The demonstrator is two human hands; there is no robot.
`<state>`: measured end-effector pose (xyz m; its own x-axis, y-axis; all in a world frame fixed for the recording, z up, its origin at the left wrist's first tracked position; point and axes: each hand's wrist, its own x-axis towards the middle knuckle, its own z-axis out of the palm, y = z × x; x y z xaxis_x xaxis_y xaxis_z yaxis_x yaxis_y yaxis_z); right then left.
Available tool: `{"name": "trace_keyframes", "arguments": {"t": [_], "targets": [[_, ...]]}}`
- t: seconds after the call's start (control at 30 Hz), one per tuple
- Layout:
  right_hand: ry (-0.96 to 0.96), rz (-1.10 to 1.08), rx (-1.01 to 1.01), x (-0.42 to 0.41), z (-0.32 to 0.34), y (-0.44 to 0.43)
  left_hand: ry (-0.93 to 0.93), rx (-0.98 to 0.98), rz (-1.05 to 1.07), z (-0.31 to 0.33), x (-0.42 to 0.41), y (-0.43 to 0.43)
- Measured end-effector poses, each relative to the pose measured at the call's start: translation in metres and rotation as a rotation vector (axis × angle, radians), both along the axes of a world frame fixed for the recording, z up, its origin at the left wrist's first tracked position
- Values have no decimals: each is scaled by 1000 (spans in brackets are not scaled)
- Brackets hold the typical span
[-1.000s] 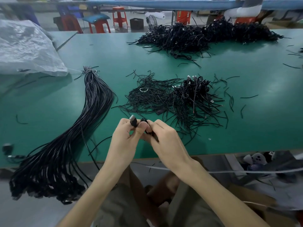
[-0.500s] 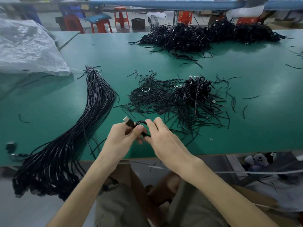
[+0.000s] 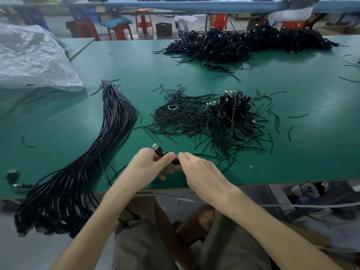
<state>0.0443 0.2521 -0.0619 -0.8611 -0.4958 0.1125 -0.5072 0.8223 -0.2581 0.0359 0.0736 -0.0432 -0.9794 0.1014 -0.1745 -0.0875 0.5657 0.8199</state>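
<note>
The left hand [image 3: 148, 168] pinched a black cable [image 3: 158, 151] just under its silver plug, which stuck up past the thumb. The right hand [image 3: 202, 174] pinched the folded part of the same cable, right beside it, over the near edge of the green table [image 3: 311, 152]. To do this well, both hands should keep the loops tight so they don't spring open. A little farther lay a pile of thin ties [image 3: 181, 117], with wrapped cables [image 3: 233, 108] beside it. A long bundle [image 3: 116, 121] lay on the left.

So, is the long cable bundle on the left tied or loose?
Tied: a band cinches the cable bundle at its far end; the near end fans out.
</note>
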Motion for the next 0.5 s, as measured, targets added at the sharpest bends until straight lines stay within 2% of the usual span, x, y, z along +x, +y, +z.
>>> {"name": "trace_keyframes", "arguments": {"t": [0.17, 0.27, 0.37, 0.5], "targets": [[52, 11, -46, -4, 5, -5, 100, -231, 153, 0, 0, 5], [64, -1, -37, -8, 4, -5, 167, -189, 242, 4, -4, 3], [70, 1, -16, -10, -2, 1, 159, -159, 63, 8, -10, -1], [110, 37, 30, -13, -8, 7, 152, -482, -292, 9, -15, 2]]}}
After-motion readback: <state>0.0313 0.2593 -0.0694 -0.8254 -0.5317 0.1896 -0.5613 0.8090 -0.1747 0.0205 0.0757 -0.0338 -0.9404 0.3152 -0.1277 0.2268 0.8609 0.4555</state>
